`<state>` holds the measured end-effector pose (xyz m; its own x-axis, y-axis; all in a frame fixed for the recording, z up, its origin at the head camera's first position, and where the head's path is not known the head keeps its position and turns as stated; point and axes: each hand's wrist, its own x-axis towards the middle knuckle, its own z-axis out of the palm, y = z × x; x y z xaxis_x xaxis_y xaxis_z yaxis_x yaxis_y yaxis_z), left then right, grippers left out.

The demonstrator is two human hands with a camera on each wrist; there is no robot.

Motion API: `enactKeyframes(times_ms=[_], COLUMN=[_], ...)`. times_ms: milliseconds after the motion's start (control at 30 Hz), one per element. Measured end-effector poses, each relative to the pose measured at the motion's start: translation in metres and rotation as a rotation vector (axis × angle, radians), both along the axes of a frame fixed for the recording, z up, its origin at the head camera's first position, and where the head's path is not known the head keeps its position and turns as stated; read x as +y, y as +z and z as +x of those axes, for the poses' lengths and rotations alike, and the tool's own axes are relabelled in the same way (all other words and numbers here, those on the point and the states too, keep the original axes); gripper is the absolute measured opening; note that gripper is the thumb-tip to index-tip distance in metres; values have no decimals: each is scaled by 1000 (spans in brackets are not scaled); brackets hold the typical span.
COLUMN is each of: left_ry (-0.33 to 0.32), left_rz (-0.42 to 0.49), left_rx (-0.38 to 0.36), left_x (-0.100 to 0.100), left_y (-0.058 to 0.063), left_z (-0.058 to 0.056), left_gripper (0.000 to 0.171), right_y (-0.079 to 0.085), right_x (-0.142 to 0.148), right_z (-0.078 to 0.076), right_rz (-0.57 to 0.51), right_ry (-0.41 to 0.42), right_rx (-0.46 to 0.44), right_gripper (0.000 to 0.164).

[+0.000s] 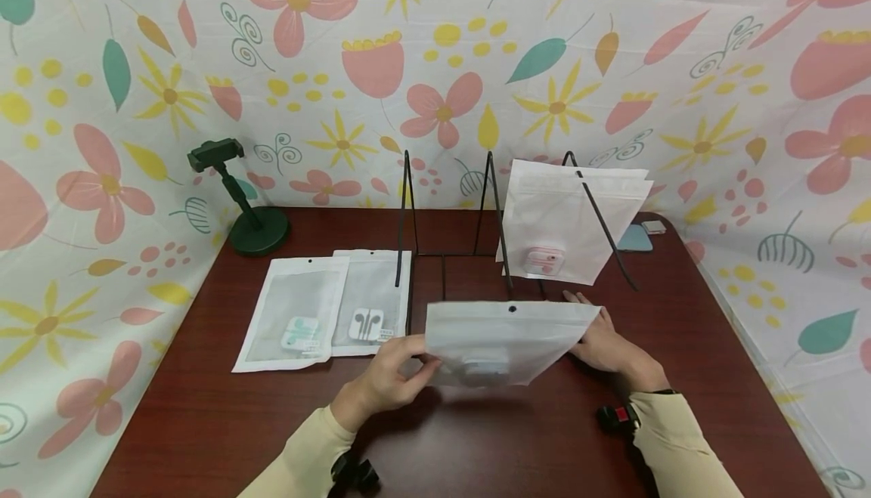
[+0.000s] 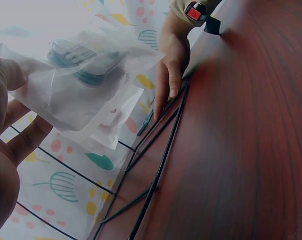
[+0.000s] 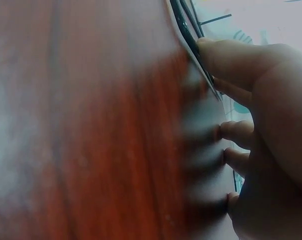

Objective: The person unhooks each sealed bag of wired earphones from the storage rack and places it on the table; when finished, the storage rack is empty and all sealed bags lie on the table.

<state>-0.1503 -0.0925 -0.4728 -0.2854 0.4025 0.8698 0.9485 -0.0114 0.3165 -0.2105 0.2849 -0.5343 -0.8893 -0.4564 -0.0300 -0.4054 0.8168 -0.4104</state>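
My left hand pinches the left edge of a translucent white zip pouch, held above the table in front of a black wire rack. A small boxed item shows blurrily through the plastic; in the left wrist view it looks like a rounded clear case. My right hand is low at the rack's right front. In the right wrist view its thumb and forefinger pinch the rack's black base rod, while other fingertips touch the tabletop. Part of the right fingers is hidden behind the pouch in the head view.
White pouches with a pink-marked case hang on the rack's right. Two flat pouches, one with a teal case and one with earphones, lie left. A dark green stand is back left; a blue object lies back right.
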Motion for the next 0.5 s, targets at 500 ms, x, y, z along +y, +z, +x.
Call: enactKeyframes(times_ms=[500], left_ry=[80], left_rz=[-1], left_rx=[-33], left_x=[-25], left_y=[5], left_z=[9], left_gripper=[19], right_y=[1], right_x=[-1], right_z=[0], right_rz=[23], right_ry=[-1], right_rx=[-33], right_gripper=[59])
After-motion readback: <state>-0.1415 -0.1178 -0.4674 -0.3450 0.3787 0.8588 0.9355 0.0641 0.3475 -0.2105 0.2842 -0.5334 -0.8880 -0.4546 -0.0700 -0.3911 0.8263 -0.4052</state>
